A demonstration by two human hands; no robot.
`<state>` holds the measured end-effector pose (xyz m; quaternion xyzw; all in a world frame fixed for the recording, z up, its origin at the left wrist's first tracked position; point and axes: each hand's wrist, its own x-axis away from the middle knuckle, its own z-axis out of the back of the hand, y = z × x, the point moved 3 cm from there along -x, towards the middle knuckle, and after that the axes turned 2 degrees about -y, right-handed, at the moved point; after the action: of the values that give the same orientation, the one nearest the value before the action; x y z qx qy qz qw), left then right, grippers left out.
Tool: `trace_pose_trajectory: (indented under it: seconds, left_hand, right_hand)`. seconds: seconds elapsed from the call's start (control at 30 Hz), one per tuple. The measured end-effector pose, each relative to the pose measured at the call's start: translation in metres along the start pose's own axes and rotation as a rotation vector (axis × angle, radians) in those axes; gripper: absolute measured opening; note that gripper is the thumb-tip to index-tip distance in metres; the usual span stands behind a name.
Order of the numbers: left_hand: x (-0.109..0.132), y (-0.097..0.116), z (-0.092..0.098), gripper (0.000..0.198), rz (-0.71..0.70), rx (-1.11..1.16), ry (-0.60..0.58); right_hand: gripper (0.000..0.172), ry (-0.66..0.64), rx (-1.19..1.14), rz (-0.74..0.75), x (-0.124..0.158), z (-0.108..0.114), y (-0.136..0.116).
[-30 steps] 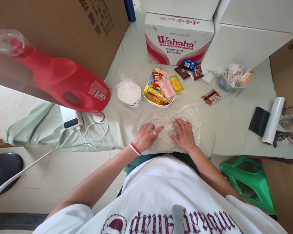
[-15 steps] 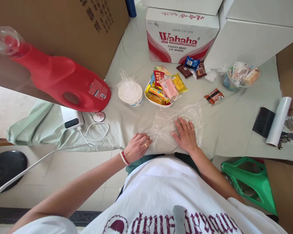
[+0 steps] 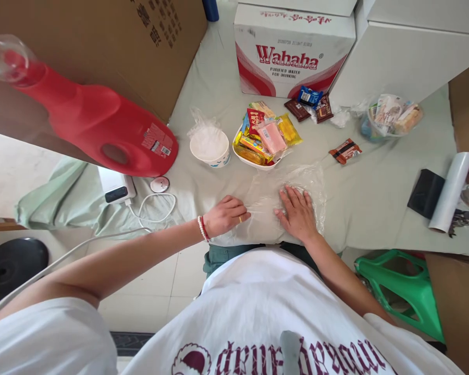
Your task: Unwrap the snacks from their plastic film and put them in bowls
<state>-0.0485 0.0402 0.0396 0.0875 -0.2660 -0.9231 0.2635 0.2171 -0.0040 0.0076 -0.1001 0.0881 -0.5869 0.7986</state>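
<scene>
A thin clear plastic bag (image 3: 266, 185) lies spread on the cloth at the table's front edge. My right hand (image 3: 297, 214) rests flat on it, fingers stretched out. At the bag's left side, my left hand (image 3: 227, 215) has its fingers curled together, pinching the edge of the film. Just beyond the bag sits a white bowl (image 3: 254, 165) full of wrapped snacks, a pink packet (image 3: 271, 138) on top. To its left stands a paper cup (image 3: 213, 156) with crumpled clear plastic in it.
A red jug (image 3: 113, 140), a white power bank (image 3: 115, 186) and its cable are on the left. A Wahaba-style printed carton (image 3: 293, 57) stands behind chocolate packets (image 3: 297, 110). Rightward are an orange-brown packet (image 3: 345, 151), a snack tub (image 3: 393, 125) and a white roll (image 3: 451, 192).
My left hand has moved right and slightly away from me along the bag's left edge, and the film there looks flatter. My right hand stays in place on the bag.
</scene>
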Motion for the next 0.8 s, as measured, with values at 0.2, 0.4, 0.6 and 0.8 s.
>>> trace_pose_trajectory:
  seconds: [0.2, 0.4, 0.6, 0.8]
  left_hand:
    - [0.018, 0.022, -0.008, 0.033, 0.001, 0.070, -0.039]
    - [-0.020, 0.023, -0.016, 0.050, 0.640, 0.012, -0.038]
    - [-0.051, -0.011, 0.003, 0.024, 0.992, 0.894, 0.170]
    - [-0.063, -0.006, 0.010, 0.034, 1.087, 1.483, 0.356]
  right_hand:
    - [0.066, -0.007, 0.005, -0.004, -0.001, 0.001, -0.003]
    - [0.067, -0.022, 0.009, -0.008, -0.001, 0.004, -0.006]
    - [0.069, -0.023, 0.009, -0.004, 0.000, 0.004, -0.005]
    - [0.074, -0.006, -0.006, 0.011, 0.000, 0.004, -0.003]
